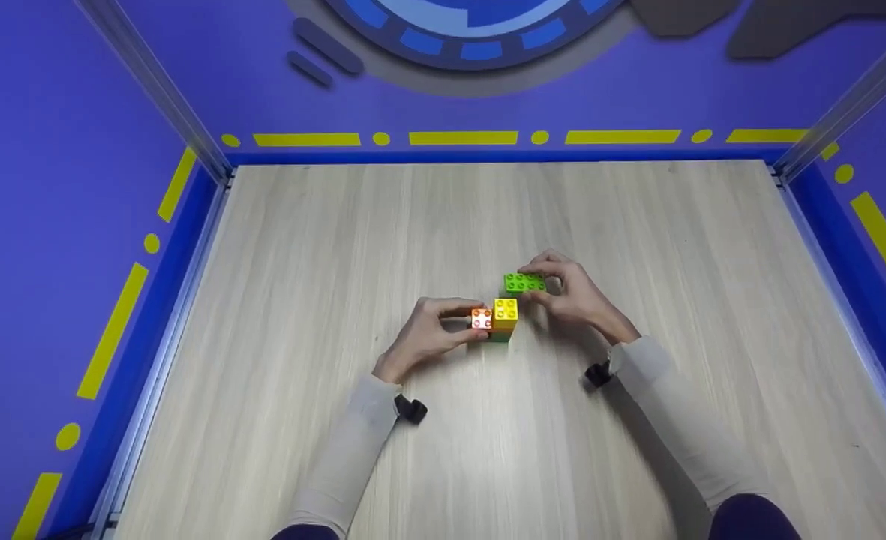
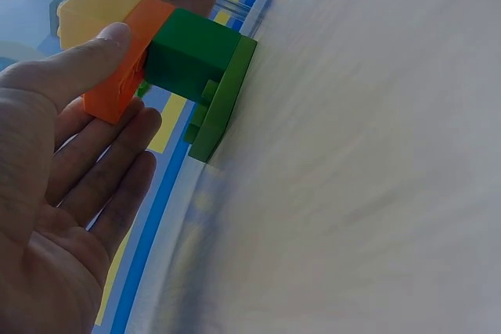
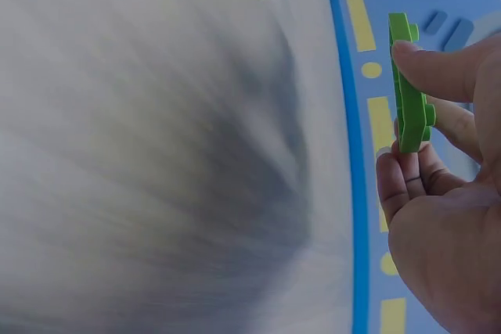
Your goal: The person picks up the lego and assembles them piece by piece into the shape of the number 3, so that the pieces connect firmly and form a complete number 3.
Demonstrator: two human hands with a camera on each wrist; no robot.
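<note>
My left hand (image 1: 429, 332) pinches an orange toy brick (image 1: 481, 319) between thumb and fingers. That brick juts out sideways from a small stack: a yellow brick (image 1: 506, 309) tops it, and a dark green brick (image 2: 192, 52) and a thin light green plate (image 2: 225, 107) lie under the orange one. Slightly behind the stack and to its right, my right hand (image 1: 574, 292) grips a loose thin bright green plate (image 1: 524, 283) with studs. In the right wrist view, this plate (image 3: 409, 91) sits between thumb and fingers, apart from the stack.
The pale wood-grain tabletop (image 1: 322, 247) lies beneath both hands. Blue-purple walls (image 1: 443, 112) with yellow dashes enclose it at the back and sides. A small dark device (image 1: 411, 409) is strapped to the left wrist, and another (image 1: 598, 373) to the right.
</note>
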